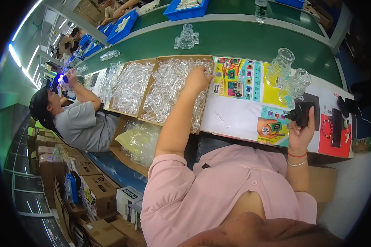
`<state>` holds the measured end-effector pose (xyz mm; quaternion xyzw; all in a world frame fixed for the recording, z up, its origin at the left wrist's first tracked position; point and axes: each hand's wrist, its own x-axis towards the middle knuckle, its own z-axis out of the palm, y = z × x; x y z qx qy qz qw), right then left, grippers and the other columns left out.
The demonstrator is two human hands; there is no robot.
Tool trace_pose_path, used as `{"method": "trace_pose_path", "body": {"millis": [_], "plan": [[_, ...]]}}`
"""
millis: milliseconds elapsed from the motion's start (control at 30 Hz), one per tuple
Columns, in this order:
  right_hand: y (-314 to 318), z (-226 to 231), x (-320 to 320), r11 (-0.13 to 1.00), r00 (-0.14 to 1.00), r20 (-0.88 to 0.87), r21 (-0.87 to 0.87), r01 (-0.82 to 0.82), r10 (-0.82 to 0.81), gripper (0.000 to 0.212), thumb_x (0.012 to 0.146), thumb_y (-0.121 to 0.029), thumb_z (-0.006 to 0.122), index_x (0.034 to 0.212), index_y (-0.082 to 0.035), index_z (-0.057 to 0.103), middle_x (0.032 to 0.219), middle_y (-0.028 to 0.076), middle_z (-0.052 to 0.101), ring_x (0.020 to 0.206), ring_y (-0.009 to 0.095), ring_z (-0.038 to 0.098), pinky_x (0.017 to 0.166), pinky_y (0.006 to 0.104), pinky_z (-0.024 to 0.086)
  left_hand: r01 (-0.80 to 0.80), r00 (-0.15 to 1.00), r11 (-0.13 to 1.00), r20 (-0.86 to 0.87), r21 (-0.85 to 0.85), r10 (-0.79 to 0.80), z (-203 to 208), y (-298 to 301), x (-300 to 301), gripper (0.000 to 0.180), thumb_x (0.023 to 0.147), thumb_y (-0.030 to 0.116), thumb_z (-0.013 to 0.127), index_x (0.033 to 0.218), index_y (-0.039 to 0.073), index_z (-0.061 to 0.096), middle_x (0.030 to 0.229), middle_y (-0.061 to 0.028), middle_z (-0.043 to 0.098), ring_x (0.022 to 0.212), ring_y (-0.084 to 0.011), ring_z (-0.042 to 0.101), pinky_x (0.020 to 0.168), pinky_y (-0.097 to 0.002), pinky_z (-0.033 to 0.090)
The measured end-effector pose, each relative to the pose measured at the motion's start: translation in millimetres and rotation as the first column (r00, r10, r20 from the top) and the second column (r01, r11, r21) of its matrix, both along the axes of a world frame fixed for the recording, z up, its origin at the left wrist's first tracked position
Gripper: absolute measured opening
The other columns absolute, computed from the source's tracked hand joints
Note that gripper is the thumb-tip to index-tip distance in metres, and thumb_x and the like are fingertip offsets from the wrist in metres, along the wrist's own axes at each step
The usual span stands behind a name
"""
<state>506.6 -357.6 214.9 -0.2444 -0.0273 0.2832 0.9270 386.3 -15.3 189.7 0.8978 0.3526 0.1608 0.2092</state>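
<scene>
My left hand (198,79) is at the right side of a shallow cardboard box full of clear glass tubes (165,84). Its fingers are drawn together; whatever they may pinch is too small to make out. In my right hand (299,135) is a black squeeze bottle (303,114), its narrow nozzle pointing left. Just beyond the bottle stands a clear glass vessel (294,87) with a ringed neck. A second clear glass vessel (279,66) is behind it on the printed sheet. Thin clear pieces (221,118) lie on the white board between my hands.
Left of the first box is another box of tubes (132,86). A co-worker (80,123) sits farther left. On the green table (243,39) are a glass piece (187,38), a water bottle (261,10) and blue trays (185,13). A red sheet (325,144) with beads lies right.
</scene>
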Motion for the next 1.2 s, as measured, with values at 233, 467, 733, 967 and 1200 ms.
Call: {"method": "trace_pose_path", "body": {"millis": [233, 467, 733, 967, 1200], "plan": [[-10, 11, -3, 0.993, 0.993, -0.04, -0.051, 0.11, -0.112, 0.018, 0.09, -0.023, 0.048, 0.087, -0.005, 0.053, 0.074, 0.006, 0.057, 0.041, 0.007, 0.04, 0.032, 0.0149, 0.029, 0.366, 0.791, 0.73, 0.607, -0.577, 0.084, 37, -31, -8, 0.033, 0.081, 0.013, 0.059, 0.11, 0.0, 0.05, 0.097, -0.0133, 0.06, 0.086, -0.0197, 0.059, 0.076, -0.0297, 0.047], [-14, 12, -3, 1.0, 1.0, -0.003, 0.026, 0.003, -0.003, 0.017, 0.089, -0.023, 0.049, 0.092, -0.008, 0.056, 0.079, 0.006, 0.061, 0.045, 0.008, 0.049, 0.031, 0.0133, 0.031, 0.665, 0.651, 0.383, 0.749, -0.641, 0.123, 64, -116, -29, 0.042, 0.078, 0.004, 0.06, 0.115, 0.001, 0.039, 0.101, -0.0124, 0.058, 0.089, -0.0166, 0.057, 0.077, -0.0281, 0.046], [-19, 9, -6, 0.999, 0.999, -0.018, -0.002, 0.048, -0.048, 0.018, 0.089, -0.024, 0.05, 0.085, -0.007, 0.054, 0.074, 0.003, 0.059, 0.042, 0.006, 0.044, 0.035, 0.0154, 0.033, 0.455, 0.859, 0.875, 0.341, -0.167, -0.382, -30, -169, -8, 0.038, 0.063, 0.005, 0.072, 0.098, 0.004, 0.057, 0.089, -0.0081, 0.059, 0.083, -0.0227, 0.054, 0.075, -0.0313, 0.043], [-18, 15, -7, 0.976, 0.973, -0.121, -0.112, 0.185, -0.198, 0.02, 0.09, -0.025, 0.049, 0.078, -0.008, 0.052, 0.068, 0.002, 0.054, 0.04, 0.007, 0.037, 0.04, 0.016, 0.035, 0.396, 0.883, 0.911, 0.226, 0.112, -0.412, -49, -156, -31, 0.036, 0.061, 0.01, 0.074, 0.094, 0.005, 0.061, 0.093, -0.011, 0.059, 0.082, -0.0253, 0.054, 0.073, -0.0346, 0.045], [-19, 4, -11, 0.998, 0.997, 0.052, -0.025, 0.066, -0.064, 0.02, 0.089, -0.026, 0.051, 0.087, -0.007, 0.055, 0.075, 0.004, 0.059, 0.058, 0.011, 0.054, 0.048, 0.0203, 0.043, 0.347, 0.861, 0.833, 0.499, -0.431, -0.1, -33, -173, -42, 0.022, 0.068, -0.003, 0.067, 0.089, 0.003, 0.061, 0.098, -0.0116, 0.058, 0.082, -0.0196, 0.06, 0.066, -0.0262, 0.051]]}}
